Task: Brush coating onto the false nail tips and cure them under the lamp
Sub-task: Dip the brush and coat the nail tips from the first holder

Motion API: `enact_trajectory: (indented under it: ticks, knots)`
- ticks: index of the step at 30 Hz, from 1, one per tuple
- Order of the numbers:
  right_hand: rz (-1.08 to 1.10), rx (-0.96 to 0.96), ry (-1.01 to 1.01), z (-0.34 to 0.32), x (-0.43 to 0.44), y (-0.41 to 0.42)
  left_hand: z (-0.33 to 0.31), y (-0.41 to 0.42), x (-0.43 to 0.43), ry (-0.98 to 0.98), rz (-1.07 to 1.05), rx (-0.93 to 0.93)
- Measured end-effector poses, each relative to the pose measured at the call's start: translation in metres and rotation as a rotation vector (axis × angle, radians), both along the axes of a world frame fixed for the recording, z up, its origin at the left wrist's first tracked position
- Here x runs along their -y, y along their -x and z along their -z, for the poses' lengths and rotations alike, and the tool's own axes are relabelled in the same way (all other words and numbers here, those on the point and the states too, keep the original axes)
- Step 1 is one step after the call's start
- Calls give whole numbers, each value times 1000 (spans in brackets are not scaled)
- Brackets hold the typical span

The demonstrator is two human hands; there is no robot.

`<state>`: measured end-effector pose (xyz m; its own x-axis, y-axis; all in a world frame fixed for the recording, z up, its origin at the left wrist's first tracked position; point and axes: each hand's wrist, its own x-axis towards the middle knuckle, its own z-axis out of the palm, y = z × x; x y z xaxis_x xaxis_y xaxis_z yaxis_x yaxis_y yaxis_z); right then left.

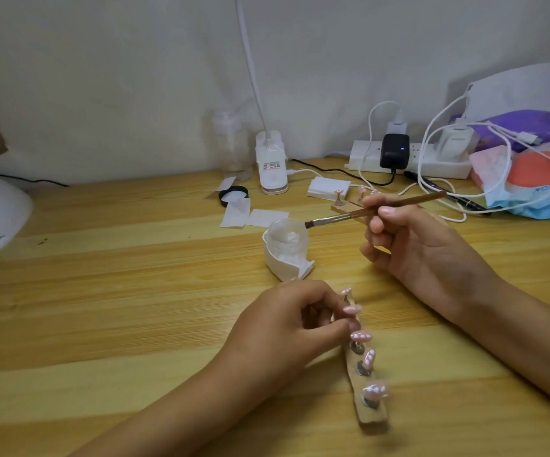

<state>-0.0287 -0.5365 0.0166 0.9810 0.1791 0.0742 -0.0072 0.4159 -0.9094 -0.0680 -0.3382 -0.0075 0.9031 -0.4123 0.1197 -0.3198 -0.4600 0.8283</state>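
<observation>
While right fingers (377,211) pinch the brush (336,219), left fingers (328,328) hold nail tips (360,336).

Jar (287,233) behind nail strip (367,384)

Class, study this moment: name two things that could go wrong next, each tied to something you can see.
The brush in the right hand hovers at the rim of the jar; a nudge might tip it. The left hand pinches the wooden strip among the nail tips; its fingers could smudge or knock them.
</observation>
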Motion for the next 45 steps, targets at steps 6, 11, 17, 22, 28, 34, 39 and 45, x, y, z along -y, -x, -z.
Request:
enact_trajectory:
  ticks: [6,11,17,22,28,34,39,45]
  knots:
    - [117,-22,-17,2,1,-2,-5,4,-8,301,11,-102]
    - [327,19,-27,5,1,-1,-16,8,-18,745,-169,39]
    - [378,53,-22,5,0,0,-14,-9,-19,802,-424,-342]
    - [367,54,24,6,1,2,-19,-14,-22,829,-229,-470]
    - [327,187,168,6,0,8,-22,-23,-23,968,-185,-607]
    - [325,328,274,4,-6,14,-21,-25,-26,960,-102,-635]
    - [281,416,369,5,-9,19,-16,-23,-24,912,-97,-571]
    - [241,517,533,6,-16,24,-9,-20,-19,770,-57,-390]
